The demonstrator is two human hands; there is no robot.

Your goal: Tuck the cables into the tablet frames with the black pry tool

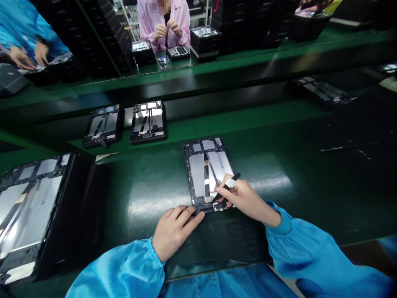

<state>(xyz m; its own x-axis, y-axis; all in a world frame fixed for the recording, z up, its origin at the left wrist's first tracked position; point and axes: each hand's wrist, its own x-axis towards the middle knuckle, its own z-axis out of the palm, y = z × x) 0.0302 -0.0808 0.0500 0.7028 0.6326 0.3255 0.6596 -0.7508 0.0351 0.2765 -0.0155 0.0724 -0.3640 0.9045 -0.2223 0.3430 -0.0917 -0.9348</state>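
An opened tablet lies on the green bench top, its silver inner plate, dark ribbon cables and black frame exposed. My right hand pinches black tweezers, their tips pointing down at the tablet's near end, beside a small circuit board. Something white shows on the tweezers or a finger; I cannot tell which. My left hand holds the tablet's near left corner between thumb and fingers. Part of the tablet's right edge is hidden behind my right hand.
A tall stack of opened tablets in black trays stands at the left. Two more opened tablets rest farther back. A raised green shelf crosses behind them. Across it, a person in pink and another person's blue sleeves show.
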